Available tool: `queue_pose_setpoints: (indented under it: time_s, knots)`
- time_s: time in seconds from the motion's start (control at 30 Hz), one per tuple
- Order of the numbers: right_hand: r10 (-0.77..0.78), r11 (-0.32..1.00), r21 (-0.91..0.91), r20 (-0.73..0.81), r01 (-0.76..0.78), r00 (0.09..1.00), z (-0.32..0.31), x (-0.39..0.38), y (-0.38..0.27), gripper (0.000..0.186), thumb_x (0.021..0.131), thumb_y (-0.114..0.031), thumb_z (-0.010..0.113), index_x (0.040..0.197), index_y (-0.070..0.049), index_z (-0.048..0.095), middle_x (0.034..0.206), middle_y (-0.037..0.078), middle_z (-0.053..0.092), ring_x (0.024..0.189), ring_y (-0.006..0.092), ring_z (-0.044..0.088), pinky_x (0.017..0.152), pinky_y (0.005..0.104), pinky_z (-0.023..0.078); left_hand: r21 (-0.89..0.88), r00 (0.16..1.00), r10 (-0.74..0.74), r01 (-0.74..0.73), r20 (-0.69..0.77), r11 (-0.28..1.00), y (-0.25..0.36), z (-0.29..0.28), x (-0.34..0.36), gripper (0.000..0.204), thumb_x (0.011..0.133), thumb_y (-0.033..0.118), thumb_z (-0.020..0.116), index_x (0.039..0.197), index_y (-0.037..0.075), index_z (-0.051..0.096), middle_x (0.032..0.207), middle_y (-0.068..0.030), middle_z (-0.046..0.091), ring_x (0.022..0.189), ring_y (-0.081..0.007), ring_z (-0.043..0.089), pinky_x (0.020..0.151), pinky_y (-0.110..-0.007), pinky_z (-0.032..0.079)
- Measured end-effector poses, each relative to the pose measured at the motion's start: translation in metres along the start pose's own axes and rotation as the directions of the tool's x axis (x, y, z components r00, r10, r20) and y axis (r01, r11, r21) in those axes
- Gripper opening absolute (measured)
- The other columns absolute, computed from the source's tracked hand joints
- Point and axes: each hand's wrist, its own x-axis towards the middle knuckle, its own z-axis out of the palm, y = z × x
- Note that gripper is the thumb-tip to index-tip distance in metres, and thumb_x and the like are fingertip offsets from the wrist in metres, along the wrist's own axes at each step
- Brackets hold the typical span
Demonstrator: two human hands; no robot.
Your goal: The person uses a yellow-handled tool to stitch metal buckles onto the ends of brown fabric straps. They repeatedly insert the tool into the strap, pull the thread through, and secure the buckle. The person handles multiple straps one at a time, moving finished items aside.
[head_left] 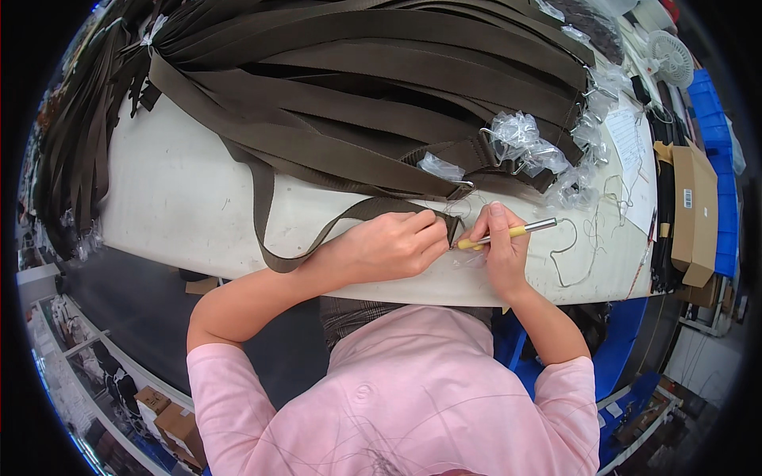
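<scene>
My left hand (405, 244) is closed on the end of a dark brown webbing strap (357, 208), near a small dark metal fitting (454, 228). The strap loops back leftward across the white table (175, 206). My right hand (496, 246) grips a yellow-and-silver pen-like tool (532, 228) by its yellow part, its tip at the fitting beside my left fingers; what exactly the tip touches is too small to tell. Loose threads lie around both hands. A large pile of similar straps (333, 71) covers the back of the table, some ending in metal hardware (464, 189) partly wrapped in clear plastic (516, 131).
At the right stand a white fan (671, 59), a cardboard box (689, 238) and blue bins (718, 166). Papers (627, 151) and a thin cord (571, 262) lie on the table's right side. Shelving with boxes (171, 416) is at lower left.
</scene>
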Motion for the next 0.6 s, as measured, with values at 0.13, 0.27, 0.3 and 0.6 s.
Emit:
queue_pose_setpoints:
  time_s: [0.13,0.27,0.3,0.6]
  knots:
    - [-0.049,0.995,-0.083,0.003,0.049,0.999,0.001,0.001,-0.001,0.051,0.118,-0.03,0.047,0.08,-0.001,0.065,0.071,0.003,0.065,0.063,0.0075,0.053,0.062,0.0259,0.045,-0.016,0.994,-0.066,0.065,-0.087,0.998,-0.004,0.003,0.0,0.022,0.076,0.007,0.072,0.096,0.001,0.065,0.1,-0.006,0.06,0.091,-0.0181,0.064,0.07,-0.029,0.058]
    - [-0.034,0.994,-0.105,0.0,0.034,0.999,0.005,0.001,-0.007,0.047,0.117,-0.026,0.05,0.081,0.0,0.065,0.072,0.003,0.066,0.064,0.0074,0.054,0.061,0.026,0.045,-0.194,0.978,-0.177,0.154,-0.108,0.969,-0.005,0.006,-0.001,0.027,0.075,0.002,0.074,0.101,0.002,0.065,0.103,-0.0057,0.064,0.089,-0.0207,0.065,0.068,-0.031,0.059]
    - [-0.04,0.994,-0.1,-0.007,0.039,0.999,0.006,0.001,-0.008,0.047,0.117,-0.026,0.05,0.081,0.0,0.065,0.072,0.003,0.066,0.064,0.0074,0.054,0.061,0.0261,0.045,-0.238,0.974,-0.2,0.17,-0.107,0.956,-0.005,0.007,-0.001,0.03,0.075,0.0,0.075,0.103,0.002,0.066,0.107,-0.0056,0.067,0.089,-0.0217,0.066,0.068,-0.033,0.06]
    - [-0.043,0.993,-0.105,0.03,0.045,0.999,0.005,0.002,-0.004,0.046,0.115,-0.025,0.053,0.082,0.002,0.069,0.069,0.004,0.067,0.063,0.0078,0.058,0.06,0.0262,0.047,-0.264,0.966,-0.235,0.199,-0.109,0.944,-0.006,0.009,0.0,0.028,0.075,-0.002,0.076,0.099,0.004,0.063,0.102,-0.0038,0.066,0.085,-0.0214,0.066,0.066,-0.034,0.059]
